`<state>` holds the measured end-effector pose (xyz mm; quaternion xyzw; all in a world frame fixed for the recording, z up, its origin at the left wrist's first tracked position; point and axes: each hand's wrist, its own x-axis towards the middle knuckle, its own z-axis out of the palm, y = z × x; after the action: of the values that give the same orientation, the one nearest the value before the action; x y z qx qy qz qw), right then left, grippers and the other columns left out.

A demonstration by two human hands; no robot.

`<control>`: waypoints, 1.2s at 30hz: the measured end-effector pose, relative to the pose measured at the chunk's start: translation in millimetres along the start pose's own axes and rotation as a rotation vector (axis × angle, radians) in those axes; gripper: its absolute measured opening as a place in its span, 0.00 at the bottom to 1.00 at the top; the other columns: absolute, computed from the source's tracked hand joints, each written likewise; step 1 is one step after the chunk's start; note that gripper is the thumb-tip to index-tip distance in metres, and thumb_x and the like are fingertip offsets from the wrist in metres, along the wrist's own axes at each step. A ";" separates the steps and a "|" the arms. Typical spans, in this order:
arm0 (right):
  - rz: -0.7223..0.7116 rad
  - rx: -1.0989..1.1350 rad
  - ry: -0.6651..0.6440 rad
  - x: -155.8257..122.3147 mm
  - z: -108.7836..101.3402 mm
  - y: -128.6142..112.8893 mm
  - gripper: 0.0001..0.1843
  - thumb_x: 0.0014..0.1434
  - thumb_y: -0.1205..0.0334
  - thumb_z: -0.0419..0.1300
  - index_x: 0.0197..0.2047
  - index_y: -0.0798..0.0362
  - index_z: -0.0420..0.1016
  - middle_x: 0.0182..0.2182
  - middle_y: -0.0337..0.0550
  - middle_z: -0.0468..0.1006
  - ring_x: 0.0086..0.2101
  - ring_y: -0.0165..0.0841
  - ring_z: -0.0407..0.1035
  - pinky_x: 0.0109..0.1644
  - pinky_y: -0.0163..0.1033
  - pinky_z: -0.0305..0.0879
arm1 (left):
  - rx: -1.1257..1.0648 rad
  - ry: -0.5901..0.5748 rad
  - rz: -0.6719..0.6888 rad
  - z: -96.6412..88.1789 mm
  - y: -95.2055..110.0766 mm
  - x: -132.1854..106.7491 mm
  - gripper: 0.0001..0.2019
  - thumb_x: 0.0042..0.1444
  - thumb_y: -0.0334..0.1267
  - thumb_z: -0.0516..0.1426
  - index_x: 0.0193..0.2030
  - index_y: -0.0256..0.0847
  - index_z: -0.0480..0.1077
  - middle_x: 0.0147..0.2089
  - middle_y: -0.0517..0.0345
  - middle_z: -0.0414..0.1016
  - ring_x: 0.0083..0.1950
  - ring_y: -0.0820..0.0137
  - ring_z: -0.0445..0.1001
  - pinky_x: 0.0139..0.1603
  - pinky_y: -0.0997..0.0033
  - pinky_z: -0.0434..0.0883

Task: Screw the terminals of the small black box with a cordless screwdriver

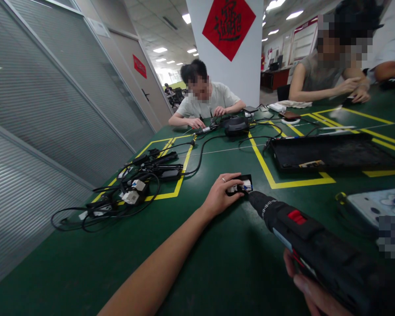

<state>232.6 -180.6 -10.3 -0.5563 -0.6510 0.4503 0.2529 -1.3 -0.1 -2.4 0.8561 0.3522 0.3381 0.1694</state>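
Observation:
My left hand (222, 193) grips a small black case (249, 179) with white parts inside, pressed to the green table (197, 263). Its fingers lie over the case and hide its left part. A black cordless drill (303, 232) with a red switch on top is held in my right hand (311, 281), fingers wrapped round the handle below the body. The drill's chuck points forward and left, and its front end is right at the case's near right corner. Whether the bit touches the case I cannot tell.
Black adapters and tangled cables (141, 180) lie at left. A long black tray (322, 151) is at right, with a blue-and-white patterned item (382, 202) nearer me. Yellow tape (260, 158) marks the table. Across it a person (207, 98) handles cables; another person (329, 79) sits at right.

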 end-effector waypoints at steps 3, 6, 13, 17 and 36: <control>-0.081 -0.040 0.087 0.6 5.3 6.7 0.11 0.55 0.50 0.60 0.35 0.46 0.80 0.17 0.37 0.77 0.22 0.38 0.75 0.32 0.39 0.76 | -0.006 0.005 0.015 0.7 -2.7 0.5 0.15 0.52 0.37 0.61 0.48 0.44 0.71 0.60 0.52 0.66 0.60 0.62 0.63 0.62 0.52 0.61; -0.135 -0.070 0.084 0.5 6.4 8.5 0.13 0.58 0.51 0.57 0.39 0.46 0.80 0.12 0.35 0.74 0.20 0.37 0.75 0.31 0.37 0.77 | -0.009 0.000 0.028 0.3 -4.1 0.9 0.15 0.52 0.37 0.61 0.48 0.44 0.71 0.60 0.52 0.66 0.60 0.61 0.63 0.61 0.51 0.62; -0.118 -0.177 0.164 -0.8 -2.3 2.6 0.08 0.55 0.52 0.62 0.32 0.46 0.79 0.20 0.39 0.79 0.33 0.45 0.77 0.37 0.44 0.77 | 0.017 -0.008 0.055 -1.9 -3.6 0.8 0.17 0.51 0.38 0.62 0.50 0.45 0.71 0.60 0.50 0.66 0.60 0.60 0.64 0.61 0.50 0.63; -0.116 -0.125 0.123 -1.4 -4.7 -1.4 0.05 0.55 0.56 0.62 0.30 0.45 0.77 0.08 0.33 0.68 0.23 0.40 0.75 0.36 0.43 0.76 | 0.046 -0.007 0.050 -1.5 -3.4 0.4 0.17 0.52 0.39 0.61 0.50 0.44 0.71 0.61 0.51 0.66 0.61 0.61 0.63 0.61 0.51 0.62; -0.102 -0.015 0.086 3.3 1.1 -4.4 0.16 0.54 0.48 0.60 0.20 0.48 0.73 0.10 0.33 0.69 0.14 0.30 0.66 0.24 0.36 0.71 | 0.059 0.009 0.053 1.3 -3.3 0.0 0.15 0.53 0.37 0.60 0.49 0.44 0.71 0.60 0.51 0.66 0.59 0.62 0.64 0.60 0.51 0.64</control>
<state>228.7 -177.7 -7.6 -0.5429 -0.6706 0.4076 0.2990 -2.0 2.1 -5.0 0.8682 0.3399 0.3360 0.1334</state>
